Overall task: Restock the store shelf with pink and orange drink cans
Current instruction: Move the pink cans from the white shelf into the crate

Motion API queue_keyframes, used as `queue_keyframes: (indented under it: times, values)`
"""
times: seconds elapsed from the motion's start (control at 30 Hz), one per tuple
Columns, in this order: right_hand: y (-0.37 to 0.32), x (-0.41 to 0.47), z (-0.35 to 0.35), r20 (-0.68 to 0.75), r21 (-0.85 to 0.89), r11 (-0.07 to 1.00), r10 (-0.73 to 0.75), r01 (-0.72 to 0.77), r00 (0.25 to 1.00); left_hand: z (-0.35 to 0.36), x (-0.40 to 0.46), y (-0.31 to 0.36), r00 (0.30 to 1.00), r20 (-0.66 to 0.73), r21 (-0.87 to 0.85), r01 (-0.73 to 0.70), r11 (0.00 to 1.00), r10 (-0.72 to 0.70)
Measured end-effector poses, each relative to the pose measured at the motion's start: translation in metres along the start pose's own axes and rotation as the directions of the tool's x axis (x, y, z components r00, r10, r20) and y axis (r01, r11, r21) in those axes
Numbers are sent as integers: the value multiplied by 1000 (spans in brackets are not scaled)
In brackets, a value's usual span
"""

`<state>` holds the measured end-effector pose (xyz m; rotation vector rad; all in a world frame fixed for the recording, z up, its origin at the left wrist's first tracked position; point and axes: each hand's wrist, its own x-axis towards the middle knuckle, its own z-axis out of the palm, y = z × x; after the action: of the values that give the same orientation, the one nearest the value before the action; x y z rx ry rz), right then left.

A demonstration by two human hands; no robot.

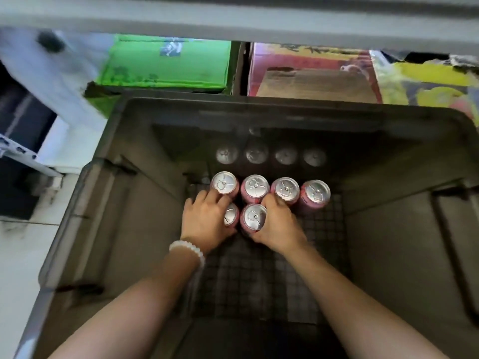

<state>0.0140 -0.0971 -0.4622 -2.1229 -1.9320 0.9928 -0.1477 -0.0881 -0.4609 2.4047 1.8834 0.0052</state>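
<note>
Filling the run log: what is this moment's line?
stage: pick | left hand: on can | right hand: on can | place: crate

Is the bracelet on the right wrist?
No, the white beaded bracelet sits on the wrist of the left hand, while the right hand has a bare wrist.

Pale tiled floor [23,244] along left, dark smudges on it; grey shelf edge [259,22] runs across far top, blurred; beneath it, green carton [168,66] far left-centre, pink carton [311,73] beside it on right, yellow-patterned pack [427,81] far right; dark unit [20,130] at left edge; white blurred shape [51,73] far left; light dim, soft.
</note>
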Motion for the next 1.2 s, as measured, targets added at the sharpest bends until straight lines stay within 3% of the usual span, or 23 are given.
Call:
queue_keyframes:
  times: [0.13, 0.3, 0.47, 0.77, 1.03, 1.2]
  values:
    - [1, -1, 4, -32, -31, 999, -30, 29, 999, 5, -3, -4, 1000, 10, -7, 12, 1000, -12]
    - [-7, -12, -15, 63, -152, 987, -36, 46, 997, -10, -3, 3, 988, 153, 12, 22, 1000, -24]
    - [-30, -38, -65, -6, -256, 955, -153, 147, 988, -68, -10, 3, 992, 127, 53, 17, 998, -24]
    - [-135, -70, -209, -172, -314, 902, -362, 298, 916, -248, 10, -8, 984, -180, 110, 8, 994, 12]
    - [-227, -50, -329, -350, -413, 802, -576, 431, 738, -391, 58, -29, 903, -429, 105, 10, 994, 36]
    - [-263, -11, -373, -365, -480, 773, -606, 415, 707, -433, 106, -44, 939, -332, 95, 128, 987, -90]
